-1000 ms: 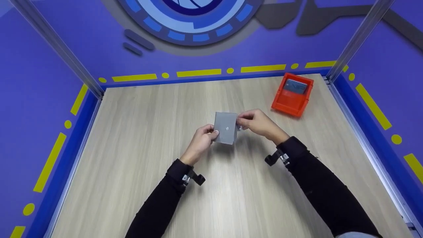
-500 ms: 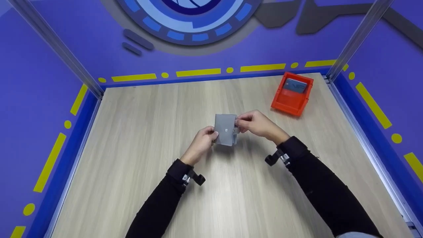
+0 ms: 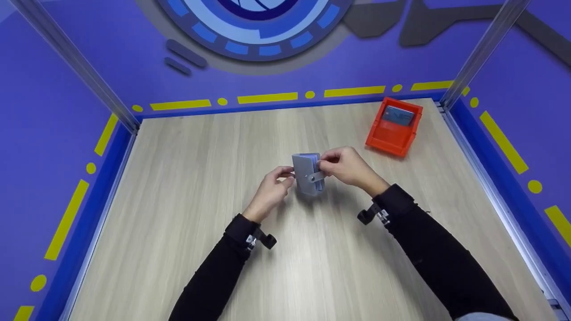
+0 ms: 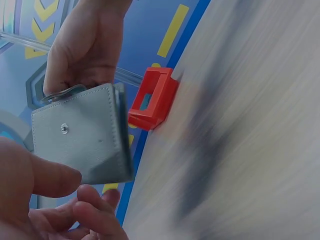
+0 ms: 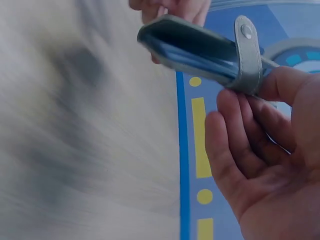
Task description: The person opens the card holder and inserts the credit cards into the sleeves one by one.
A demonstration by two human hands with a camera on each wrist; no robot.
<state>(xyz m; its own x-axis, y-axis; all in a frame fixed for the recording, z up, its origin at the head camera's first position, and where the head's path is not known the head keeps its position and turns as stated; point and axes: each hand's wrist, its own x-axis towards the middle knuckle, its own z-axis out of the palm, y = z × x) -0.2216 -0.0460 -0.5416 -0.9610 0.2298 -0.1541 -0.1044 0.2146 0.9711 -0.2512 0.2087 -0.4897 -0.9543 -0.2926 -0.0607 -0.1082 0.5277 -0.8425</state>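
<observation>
"Grey leather is catching the light: that snap-strap card holder (image 3: 303,174) is hanging between both hands, above the wood-grain table (image 3: 223,249). What's worrying you?"

"Support. The right hand (image 3: 345,166) is pinching its strap side. The left hand (image 3: 271,189) is hovering right at the spine, and whether its fingers are gripping or merely touching, I cannot tell."

"So one pinch may be doing all the work?"

"Possibly. Pushing on the cover without backing from the left could be twisting the holder loose."

"And the strap (image 5: 249,60)?"

"It's standing unfastened; its metal snap (image 5: 246,31) isn't meeting the stud (image 4: 64,128) on the cover. The mouth is gaping too, and the inner sleeves (image 5: 200,61) are showing. Pressing carelessly could be missing the stud or trapping a sleeve edge."

"What about the red plastic bin (image 3: 387,145)?"

"It's sitting well apart, a dark card (image 3: 398,116) lying inside. Nothing is threatening it, I'd judge."
</observation>
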